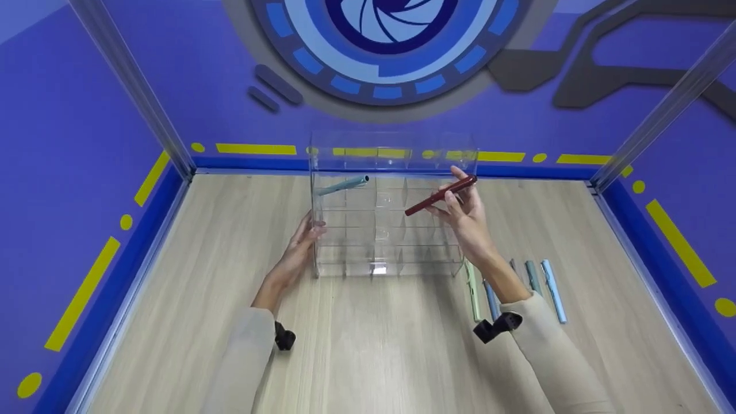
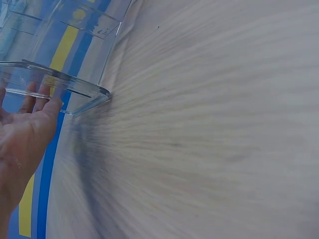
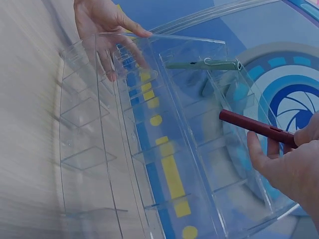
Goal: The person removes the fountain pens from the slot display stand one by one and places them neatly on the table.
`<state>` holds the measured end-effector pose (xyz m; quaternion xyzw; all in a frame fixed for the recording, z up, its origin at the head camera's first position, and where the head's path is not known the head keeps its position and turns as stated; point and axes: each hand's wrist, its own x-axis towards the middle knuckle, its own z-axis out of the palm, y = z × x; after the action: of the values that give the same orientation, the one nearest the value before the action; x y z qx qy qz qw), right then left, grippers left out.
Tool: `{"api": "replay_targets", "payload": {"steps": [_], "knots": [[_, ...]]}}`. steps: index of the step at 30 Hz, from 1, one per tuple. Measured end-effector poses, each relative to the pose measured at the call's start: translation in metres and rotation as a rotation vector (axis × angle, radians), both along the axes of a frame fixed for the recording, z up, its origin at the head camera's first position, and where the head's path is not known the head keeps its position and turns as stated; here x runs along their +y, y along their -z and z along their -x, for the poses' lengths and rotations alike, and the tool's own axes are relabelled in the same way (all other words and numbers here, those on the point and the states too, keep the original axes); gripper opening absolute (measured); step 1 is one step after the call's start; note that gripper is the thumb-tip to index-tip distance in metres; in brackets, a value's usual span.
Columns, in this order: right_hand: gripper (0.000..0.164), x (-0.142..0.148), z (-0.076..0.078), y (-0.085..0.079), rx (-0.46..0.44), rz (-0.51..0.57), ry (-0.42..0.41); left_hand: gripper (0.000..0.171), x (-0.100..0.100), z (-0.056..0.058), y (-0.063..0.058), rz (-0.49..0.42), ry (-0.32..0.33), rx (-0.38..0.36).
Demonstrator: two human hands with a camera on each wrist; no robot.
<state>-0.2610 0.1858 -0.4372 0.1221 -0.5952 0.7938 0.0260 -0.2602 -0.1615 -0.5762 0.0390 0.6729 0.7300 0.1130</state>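
A clear compartment rack (image 1: 376,241) stands upright in the middle of the table. My left hand (image 1: 300,244) is at its left side, fingers stretched along the outer wall and thumb at the front edge; the right wrist view shows these fingers (image 3: 107,62) through the plastic. My right hand (image 1: 468,224) pinches a dark red pen (image 1: 440,196) between thumb and fingers, in front of the rack's right half. The pen slants, its lower end pointing left toward the compartments. In an upper-left compartment lies a teal pen (image 1: 343,186), one end sticking out at the front.
Right of the rack, several pens lie side by side on the table: a light green pen (image 1: 472,292), a blue pen (image 1: 491,299), a dark green pen (image 1: 533,277) and a light blue pen (image 1: 554,291) among them. My right forearm partly covers the row. A patterned blue wall (image 1: 218,115) rises behind.
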Motion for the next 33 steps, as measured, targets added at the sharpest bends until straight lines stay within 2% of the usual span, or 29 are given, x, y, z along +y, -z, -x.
{"api": "replay_targets", "payload": {"steps": [9,13,19,27,33], "knots": [[0.057,0.018,-0.006,0.008,-0.022,-0.110,-0.007,0.065,-0.001,-0.002,0.001,-0.006,0.020,-0.001],[0.055,0.022,-0.005,0.008,-0.039,-0.140,-0.013,0.064,-0.005,0.000,-0.001,0.002,0.009,0.006],[0.055,0.034,-0.008,0.010,-0.092,-0.187,-0.008,0.063,-0.007,0.000,-0.004,0.027,0.009,0.019],[0.038,0.053,-0.016,0.024,-0.150,-0.208,0.035,0.063,-0.003,-0.004,0.001,0.019,0.005,0.012],[0.043,0.063,-0.018,0.029,-0.172,-0.286,0.041,0.064,-0.002,-0.002,0.001,0.014,-0.003,0.002]]}}
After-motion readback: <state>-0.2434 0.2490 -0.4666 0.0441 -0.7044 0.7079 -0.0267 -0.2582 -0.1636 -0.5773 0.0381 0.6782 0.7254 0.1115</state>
